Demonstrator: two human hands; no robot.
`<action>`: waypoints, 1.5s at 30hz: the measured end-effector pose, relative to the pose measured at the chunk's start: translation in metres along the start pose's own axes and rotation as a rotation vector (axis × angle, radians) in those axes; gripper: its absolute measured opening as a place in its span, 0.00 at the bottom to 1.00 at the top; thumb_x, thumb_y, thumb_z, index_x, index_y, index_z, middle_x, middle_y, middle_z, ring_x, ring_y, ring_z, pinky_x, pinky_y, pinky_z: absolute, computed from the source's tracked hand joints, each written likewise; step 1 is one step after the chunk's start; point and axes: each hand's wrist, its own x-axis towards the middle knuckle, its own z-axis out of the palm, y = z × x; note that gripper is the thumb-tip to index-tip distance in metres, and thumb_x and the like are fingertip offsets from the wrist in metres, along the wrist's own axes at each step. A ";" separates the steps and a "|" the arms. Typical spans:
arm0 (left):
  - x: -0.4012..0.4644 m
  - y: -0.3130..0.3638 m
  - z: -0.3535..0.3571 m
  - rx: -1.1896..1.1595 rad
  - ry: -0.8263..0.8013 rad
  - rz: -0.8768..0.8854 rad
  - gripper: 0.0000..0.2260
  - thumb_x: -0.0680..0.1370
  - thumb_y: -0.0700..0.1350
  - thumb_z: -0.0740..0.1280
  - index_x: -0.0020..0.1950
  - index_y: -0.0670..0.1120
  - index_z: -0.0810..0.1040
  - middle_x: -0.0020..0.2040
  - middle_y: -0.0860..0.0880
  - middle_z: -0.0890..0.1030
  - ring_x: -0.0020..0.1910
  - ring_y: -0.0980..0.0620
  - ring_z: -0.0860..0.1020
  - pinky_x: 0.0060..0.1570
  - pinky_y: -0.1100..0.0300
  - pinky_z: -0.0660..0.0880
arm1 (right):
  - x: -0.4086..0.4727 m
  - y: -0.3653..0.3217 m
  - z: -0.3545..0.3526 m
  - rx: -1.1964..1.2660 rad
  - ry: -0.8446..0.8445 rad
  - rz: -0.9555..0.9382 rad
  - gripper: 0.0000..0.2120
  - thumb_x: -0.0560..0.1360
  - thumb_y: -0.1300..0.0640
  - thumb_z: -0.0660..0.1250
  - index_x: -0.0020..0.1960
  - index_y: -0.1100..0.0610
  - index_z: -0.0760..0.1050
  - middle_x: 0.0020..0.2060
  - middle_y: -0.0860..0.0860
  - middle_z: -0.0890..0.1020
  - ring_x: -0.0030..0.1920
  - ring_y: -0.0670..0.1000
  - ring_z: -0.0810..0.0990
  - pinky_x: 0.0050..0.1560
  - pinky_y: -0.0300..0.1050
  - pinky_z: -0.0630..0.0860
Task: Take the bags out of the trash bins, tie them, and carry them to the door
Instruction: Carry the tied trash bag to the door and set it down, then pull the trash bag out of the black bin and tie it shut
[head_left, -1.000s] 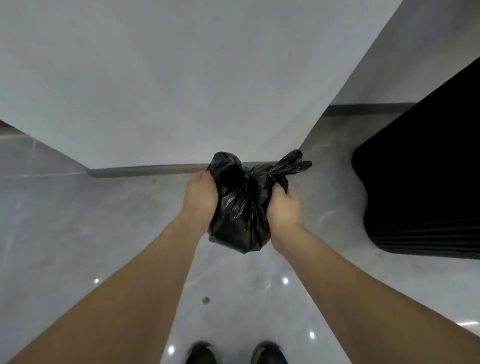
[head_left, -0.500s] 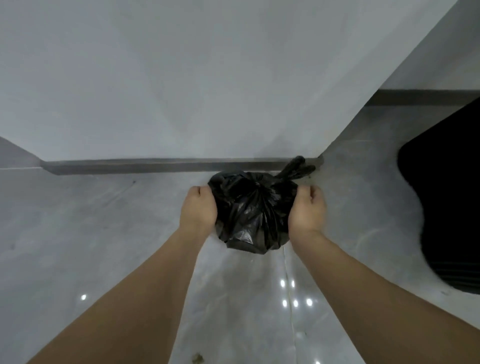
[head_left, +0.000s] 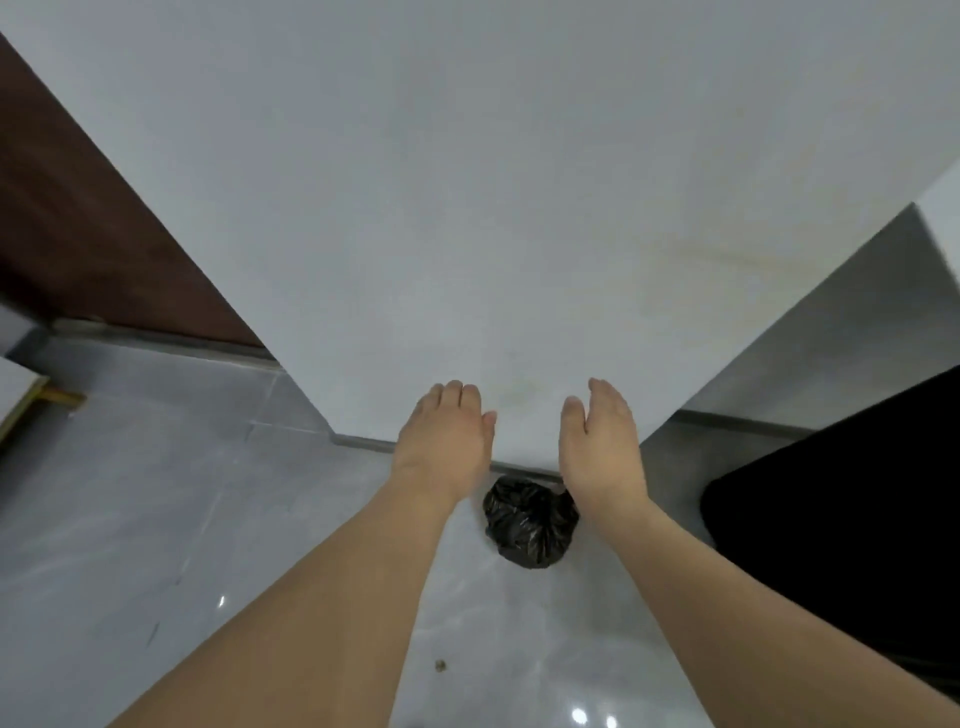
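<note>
A small tied black trash bag (head_left: 529, 526) lies on the grey floor at the foot of a white wall corner. My left hand (head_left: 445, 440) and my right hand (head_left: 597, 441) hover above it, both open, fingers apart, holding nothing. The bag sits below and between my wrists, partly hidden by my right wrist. A brown door (head_left: 78, 228) stands at the far left, beyond the wall.
The white wall (head_left: 493, 208) juts toward me. A large black object (head_left: 852, 499) stands on the floor at the right. A white board edge (head_left: 21, 395) shows at the far left. A small crumb (head_left: 440, 665) lies on the grey tiles.
Both hands have let go of the bag. It now rests on the floor by the wall corner, and my hands have lifted away open. The view has swung left, showing the brown door.
</note>
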 end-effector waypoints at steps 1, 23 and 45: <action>-0.013 0.010 -0.050 0.001 0.023 -0.001 0.22 0.84 0.51 0.49 0.73 0.39 0.63 0.72 0.42 0.67 0.72 0.43 0.63 0.72 0.52 0.59 | -0.012 -0.032 -0.038 -0.060 -0.028 -0.045 0.25 0.83 0.53 0.50 0.77 0.64 0.56 0.77 0.59 0.59 0.77 0.55 0.54 0.77 0.50 0.50; -0.240 0.039 -0.504 0.197 0.501 0.003 0.26 0.84 0.53 0.47 0.79 0.41 0.52 0.80 0.43 0.55 0.79 0.44 0.50 0.77 0.50 0.47 | -0.210 -0.365 -0.327 -0.545 0.048 -0.629 0.29 0.83 0.49 0.46 0.79 0.64 0.45 0.79 0.59 0.46 0.79 0.56 0.42 0.77 0.50 0.40; -0.568 -0.247 -0.492 0.036 0.631 -0.644 0.24 0.84 0.51 0.50 0.77 0.42 0.58 0.78 0.43 0.60 0.77 0.44 0.56 0.77 0.50 0.50 | -0.469 -0.545 -0.074 -0.512 -0.264 -1.194 0.28 0.83 0.50 0.48 0.79 0.62 0.48 0.79 0.57 0.50 0.79 0.55 0.47 0.77 0.50 0.43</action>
